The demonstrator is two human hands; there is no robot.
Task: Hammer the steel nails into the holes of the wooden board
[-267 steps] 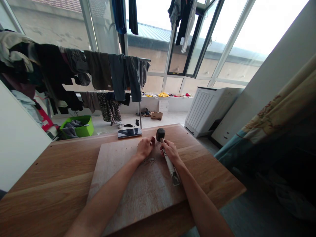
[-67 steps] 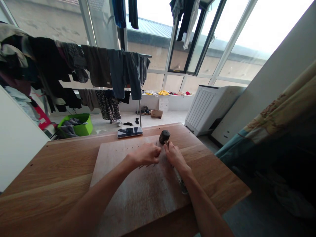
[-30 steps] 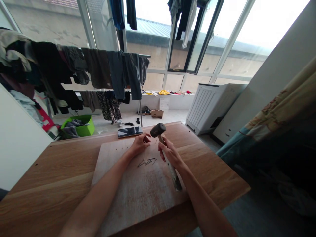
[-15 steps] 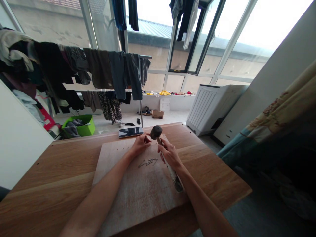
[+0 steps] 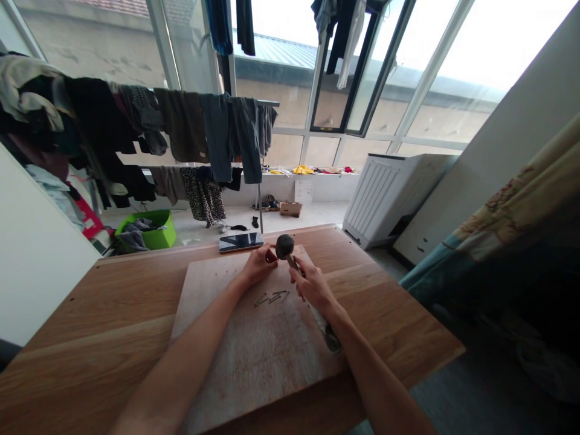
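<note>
Mallet head right beside the left fingertips

The mallet's (image 5: pixel 285 247) head sits just right of the left hand (image 5: pixel 259 266), above the far part of the board (image 5: pixel 254 350) on the bench (image 5: pixel 399 314); contact is hard to judge. Its handle slants back toward the person and rightward. The right hand (image 5: pixel 313 285) is nearer — its fingers wrapped round that handle just below the head. The left fingers are curled, tips close together — whether they pinch anything is hidden. Loose nails (image 5: pixel 273 298) lie between the forearms.
</note>
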